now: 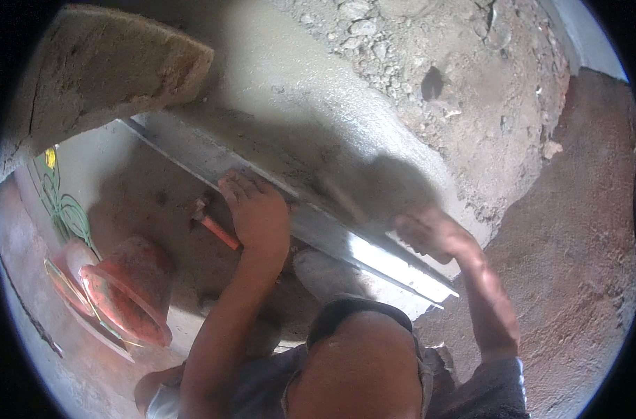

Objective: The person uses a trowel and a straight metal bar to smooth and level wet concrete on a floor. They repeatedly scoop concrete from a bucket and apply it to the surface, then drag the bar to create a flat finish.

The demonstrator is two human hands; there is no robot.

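A long metal straightedge (311,227) lies diagonally along a band of wet grey mortar (311,98). My left hand (255,209) is on the bar, left of its middle, fingers bent over it. My right hand (433,234) is motion-blurred over the mortar beside the bar's right end, fingers curled; whatever it holds is too smeared to make out. A small tool with an orange handle (220,230) lies on the ground just left of my left forearm.
Orange-red buckets (129,286) stand at lower left, below coiled green cord (70,213). A concrete ledge (115,63) juts in at upper left. Rough broken concrete (485,105) fills the upper right, beside a darker floor (569,244). A capped head and shoulders occupy the lower edge.
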